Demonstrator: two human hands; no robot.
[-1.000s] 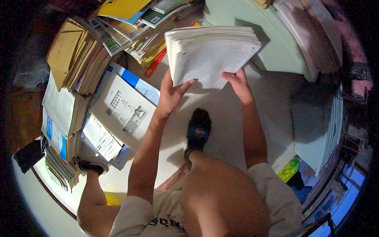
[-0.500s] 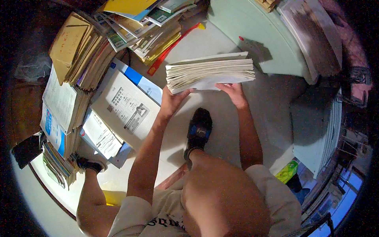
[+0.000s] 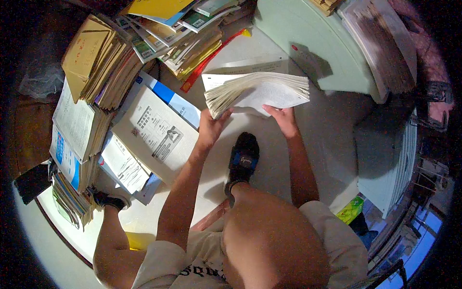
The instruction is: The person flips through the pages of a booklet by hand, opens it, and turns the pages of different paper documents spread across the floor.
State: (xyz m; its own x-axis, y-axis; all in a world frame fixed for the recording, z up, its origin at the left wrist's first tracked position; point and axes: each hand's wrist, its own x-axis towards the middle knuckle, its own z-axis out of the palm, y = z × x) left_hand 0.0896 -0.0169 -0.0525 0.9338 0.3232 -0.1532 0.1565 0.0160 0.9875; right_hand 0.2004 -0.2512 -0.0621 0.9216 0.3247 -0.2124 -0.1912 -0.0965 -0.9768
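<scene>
Head view: a thick sheaf of printed paper [image 3: 272,94] is held in front of the person, above the pale floor [image 3: 332,149] and beyond the black shoe [image 3: 244,156]; whether it touches the floor, I cannot tell. Its long axis runs left to right, bowed in the middle, with the left end dipping nearer the person. The page edges face up toward the camera, slightly fanned, and a printed face turns toward the person. The left hand [image 3: 212,126] pinches the near left corner, and the right hand [image 3: 285,120] pinches the near side right of centre, thumb on the page. Left of the sheaf, a strip of floor separates it from a flat booklet [image 3: 161,137]. Beyond lie a red strip [image 3: 208,62] and a pale green panel [image 3: 315,38]. Wider floor shows right of the right hand.
</scene>
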